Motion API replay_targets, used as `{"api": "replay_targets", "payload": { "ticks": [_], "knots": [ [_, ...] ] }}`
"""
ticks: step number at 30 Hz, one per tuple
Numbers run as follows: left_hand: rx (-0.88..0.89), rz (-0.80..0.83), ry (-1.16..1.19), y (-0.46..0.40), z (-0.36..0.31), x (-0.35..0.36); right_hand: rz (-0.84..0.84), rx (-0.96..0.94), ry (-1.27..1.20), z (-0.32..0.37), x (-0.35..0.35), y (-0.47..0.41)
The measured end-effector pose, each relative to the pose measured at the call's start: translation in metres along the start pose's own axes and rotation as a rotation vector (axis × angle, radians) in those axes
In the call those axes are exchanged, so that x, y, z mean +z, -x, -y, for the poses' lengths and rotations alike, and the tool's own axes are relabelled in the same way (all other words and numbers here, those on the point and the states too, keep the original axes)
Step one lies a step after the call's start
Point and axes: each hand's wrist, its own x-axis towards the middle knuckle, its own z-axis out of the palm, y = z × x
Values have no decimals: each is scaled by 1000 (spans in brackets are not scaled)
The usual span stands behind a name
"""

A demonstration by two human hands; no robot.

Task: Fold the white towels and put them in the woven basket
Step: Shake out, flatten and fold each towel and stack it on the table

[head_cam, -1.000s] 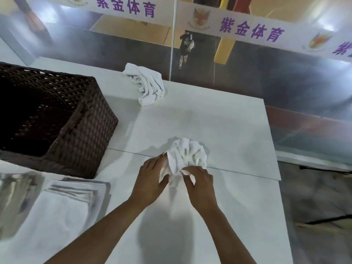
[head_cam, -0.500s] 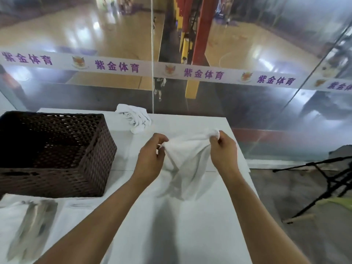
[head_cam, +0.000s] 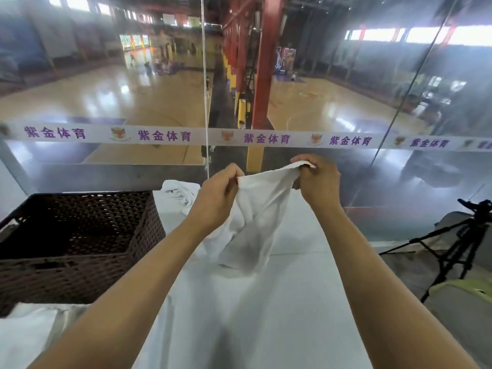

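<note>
At 7 o'clock, nearest us, we see white towels [head_cam: 26,334] lying flat on the table [head_cam: 266,315], just in front of the basket. Mid-frame both our hands are raised over the table with a towel [head_cam: 253,222] between them. Left hand [head_cam: 217,198] has fingers curled, pinching the towel's top edge at its left end; the cloth comes out right at the fingertips. Right hand [head_cam: 318,179] also curled, pinching the other end of that edge, a bit of corner poking out past the fingers at 12 o'clock. The edge is stretched between the two pinches and the rest hangs down, bunched; we cannot tell if it touches the table. At 9 o'clock the woven basket [head_cam: 80,235] sits on the table. At 11 o'clock, behind the left hand, a crumpled towel [head_cam: 181,194] lies on the table's far end by the glass wall [head_cam: 133,102].
</note>
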Motion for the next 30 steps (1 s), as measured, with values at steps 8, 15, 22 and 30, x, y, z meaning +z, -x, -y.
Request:
{"api": "replay_targets", "payload": {
  "ticks": [8,15,22,30],
  "knots": [
    [-75,181,-130,16,-4,-6,33,238,-483,43,-18,-8],
    [-326,30,-289,55,67,16,-95,156,-414,42,-39,-23],
    [-376,-32,-300,45,103,0,-185,202,-428,8,-58,-52],
    [-711,-320,289,-46,108,-4,-126,380,-424,-35,-36,-125]
  ]
}}
